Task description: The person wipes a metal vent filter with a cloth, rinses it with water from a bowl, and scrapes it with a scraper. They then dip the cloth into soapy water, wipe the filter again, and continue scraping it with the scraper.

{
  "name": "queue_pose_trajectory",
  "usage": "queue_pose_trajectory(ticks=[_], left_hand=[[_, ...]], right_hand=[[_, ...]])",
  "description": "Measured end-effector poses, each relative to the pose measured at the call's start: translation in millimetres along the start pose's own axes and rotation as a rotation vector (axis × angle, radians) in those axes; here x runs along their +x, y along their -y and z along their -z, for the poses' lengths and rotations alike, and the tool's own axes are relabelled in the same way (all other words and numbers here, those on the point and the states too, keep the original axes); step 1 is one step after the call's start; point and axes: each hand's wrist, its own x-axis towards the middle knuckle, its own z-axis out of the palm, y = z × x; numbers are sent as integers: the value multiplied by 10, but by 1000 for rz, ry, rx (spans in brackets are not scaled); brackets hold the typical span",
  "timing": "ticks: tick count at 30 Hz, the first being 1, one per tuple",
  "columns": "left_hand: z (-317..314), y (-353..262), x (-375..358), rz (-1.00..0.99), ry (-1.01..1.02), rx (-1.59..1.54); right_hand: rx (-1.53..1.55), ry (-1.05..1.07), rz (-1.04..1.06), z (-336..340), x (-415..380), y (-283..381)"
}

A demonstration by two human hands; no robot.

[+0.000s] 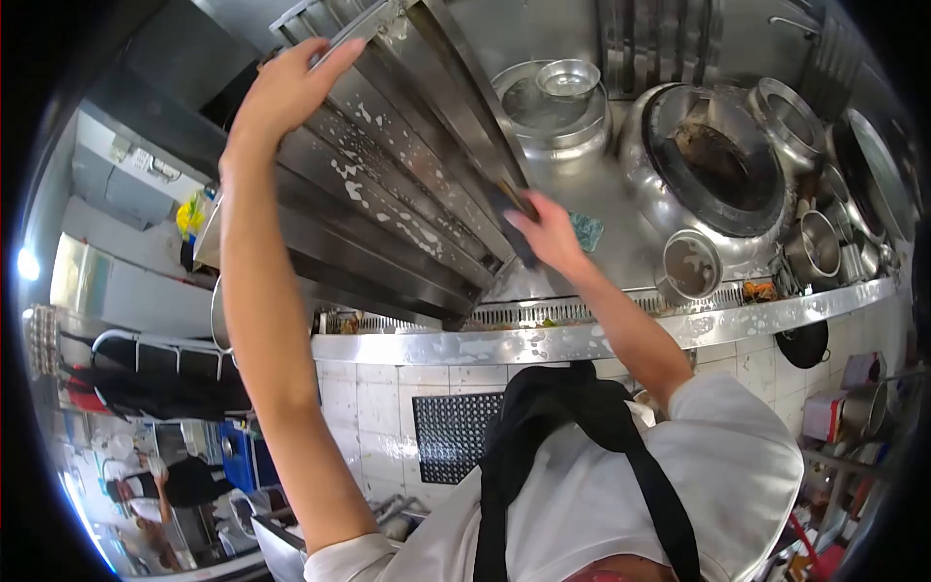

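A grooved stainless steel hood filter [388, 160], streaked with white suds, leans tilted over the steel counter. My left hand [286, 89] grips its upper left edge, thumb on the near face and fingers curled behind the rim. Down by the panel's right edge, my right hand [551, 233] is closed around a dark brush [516, 225], which lies along that edge and is slightly blurred. A green scouring pad [586, 231] is on the counter just right of this hand.
A metal pot [691, 264] with suds inside stands near the counter's front rim [582, 339]. Behind are a wok burner [718, 160] and a large round pot [553, 112] with a bowl [568, 78] on it. Ladles and pots crowd the right. Another person [175, 485] is far left.
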Motion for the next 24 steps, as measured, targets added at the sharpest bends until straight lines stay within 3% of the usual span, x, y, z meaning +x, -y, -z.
queue_pose_trajectory(ticks=[3,6,9,12,16,18,20,23,24], left_hand=[[-155,-79,380,13,49,-55],[-190,-62,478,61,71,-70],[-178,-71,465,20,48,-42],[-161,-120,464,-34,26,24],[-130,-53,527,-58,121,-80],[-44,-340,142,-16,-32,70],[140,-567,-331,-334,-61,345],[117,-445,-200,-320,5,377],[108,-177,-6,-459,63,316]], right_hand=[[80,-289,426,-366,603,1188],[-310,-543,796,-686,1145,1390],[-464,-612,892,-713,1284,1588],[-571,-723,942,-737,1413,1886],[-799,-753,844,-746,1389,1921],[-804,-720,780,-791,1364,1857],[-770,-679,764,-801,1355,1738],[-703,-595,722,-748,1207,1536],[-667,-549,684,-773,1164,1500]])
